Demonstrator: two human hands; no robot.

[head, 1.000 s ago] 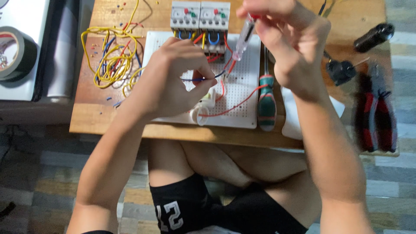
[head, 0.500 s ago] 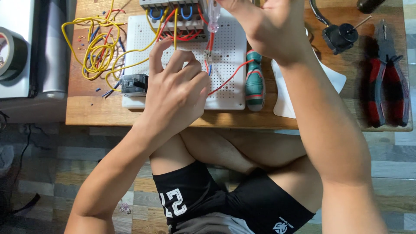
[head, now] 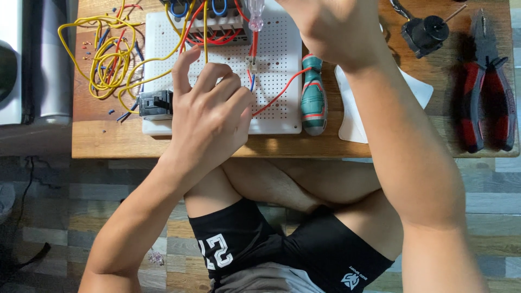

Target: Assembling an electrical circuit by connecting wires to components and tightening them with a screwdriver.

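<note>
Surface: wooden table (head: 380, 149), white perforated board (head: 277, 70).
Left hand (head: 209, 114): loosely curled, fingertips resting on board.
Right hand (head: 331, 27): seemingly closed around clear-handled screwdriver (head: 255, 21).

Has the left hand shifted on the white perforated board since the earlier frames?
Yes. Against the white perforated board, the left hand has slid from its centre toward the near-left part, beside the black switch.

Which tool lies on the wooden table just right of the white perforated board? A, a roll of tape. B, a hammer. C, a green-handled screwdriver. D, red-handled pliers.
C: the green-handled screwdriver lies along the right edge of the white perforated board; the pliers lie far right.
</note>
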